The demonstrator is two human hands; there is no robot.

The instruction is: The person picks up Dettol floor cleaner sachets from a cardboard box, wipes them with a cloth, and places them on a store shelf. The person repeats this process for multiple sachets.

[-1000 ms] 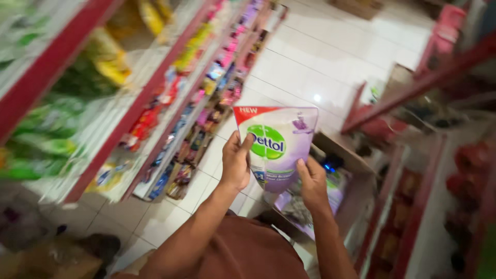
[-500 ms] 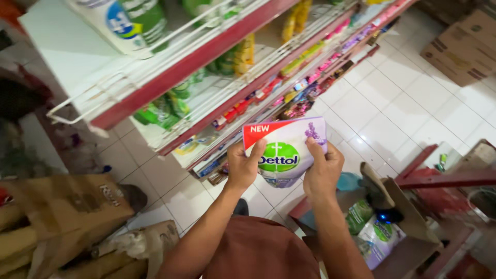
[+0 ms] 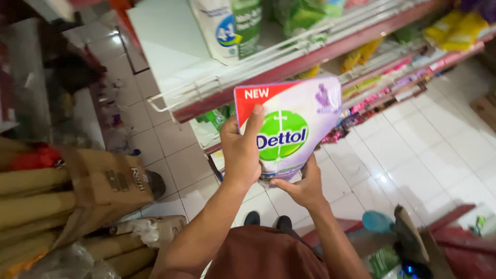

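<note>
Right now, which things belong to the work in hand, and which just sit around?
In hand: lilac refill pouch, left hand, right hand.
Lying about: shelf rack, white-green bag, cardboard box, floor tiles.

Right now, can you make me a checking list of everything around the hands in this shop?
Surface: white tiled floor, with litter near the far wall.
Job's things: one purple and white pouch with a red corner and green round badge, held up in the air.
Clutter: brown cardboard box, crumpled wrapping beside it.
Grippers: left hand grips the pouch's left side; right hand supports its bottom edge.
Cables: nothing seen.
Surroundings: red-edged shelf with a wire rail, a white and green bag on it, packets on lower shelves.
</note>
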